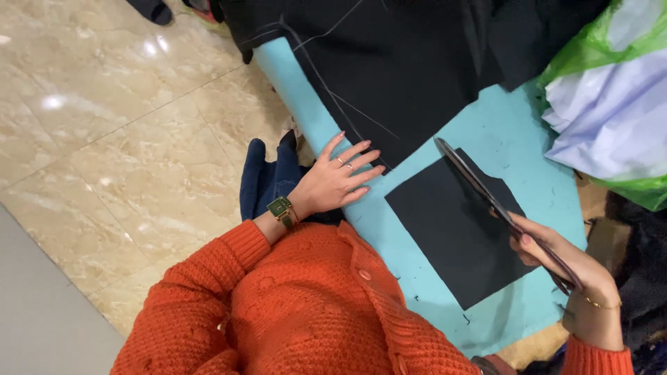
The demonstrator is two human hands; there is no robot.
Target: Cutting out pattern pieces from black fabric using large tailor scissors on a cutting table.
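The left hand (340,182) lies flat, palm down, at the near edge of the large black cloth (389,69), fingers straight and slightly spread, tips resting on the cloth over the turquoise table cover (514,132). White chalk lines cross this cloth near the fingertips. A green-faced wristwatch (281,208) sits on the left wrist.

The right hand (563,260) is closed around the handles of long dark scissors (486,198), fingers curled tightly about them. The blades are together and point up and away, lying across a smaller black cloth piece (451,236) that rests flat on the table cover, apart from the large cloth. A thin bracelet circles the right wrist.

The person wears an orange knitted sweater (306,312). A green plastic bag (611,104) holding pale material stands at the table's right. Beige marble floor (125,118) lies to the left.
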